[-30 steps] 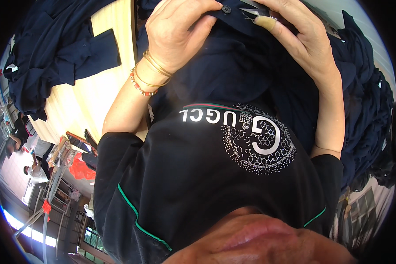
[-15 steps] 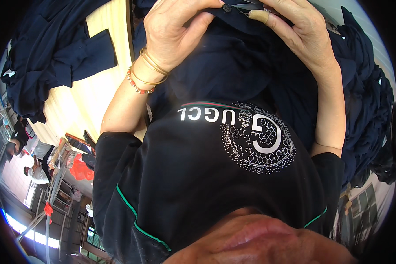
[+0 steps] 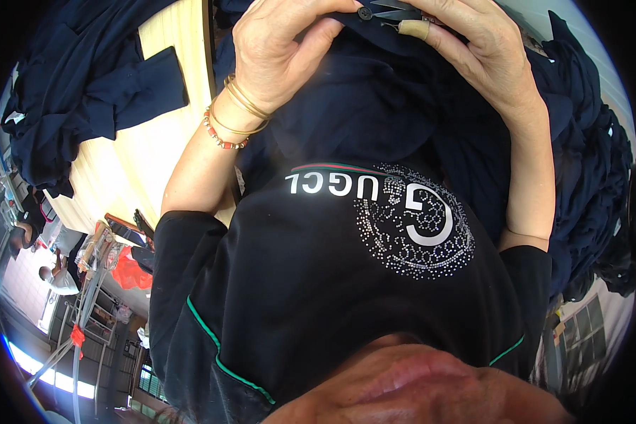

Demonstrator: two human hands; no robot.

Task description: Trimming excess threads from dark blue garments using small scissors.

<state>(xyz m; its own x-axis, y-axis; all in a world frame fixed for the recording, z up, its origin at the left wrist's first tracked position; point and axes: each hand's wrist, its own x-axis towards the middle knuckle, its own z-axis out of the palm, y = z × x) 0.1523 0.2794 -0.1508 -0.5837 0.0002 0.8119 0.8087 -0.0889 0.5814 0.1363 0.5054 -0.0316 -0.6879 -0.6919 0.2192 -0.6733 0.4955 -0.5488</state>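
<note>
Lying on navy cloth [image 3: 353,106], the dark button [image 3: 364,13] sits between your two hands. Just left of it is your left hand [image 3: 279,46], index fingertip beside the rim; whether that hand pinches the cloth can't be told. Just right of the button, your right hand [image 3: 484,53] grips metal snips [image 3: 396,13], blades parted and pointing toward it, the thumb wearing a tan cover [image 3: 414,28]. With blades this near, a slip or bunched fold could nick the cloth. Below the button, your black shirt [image 3: 283,261] bears large white lettering [image 3: 332,185], seen upside down, and a dotted emblem [image 3: 417,222].
</note>
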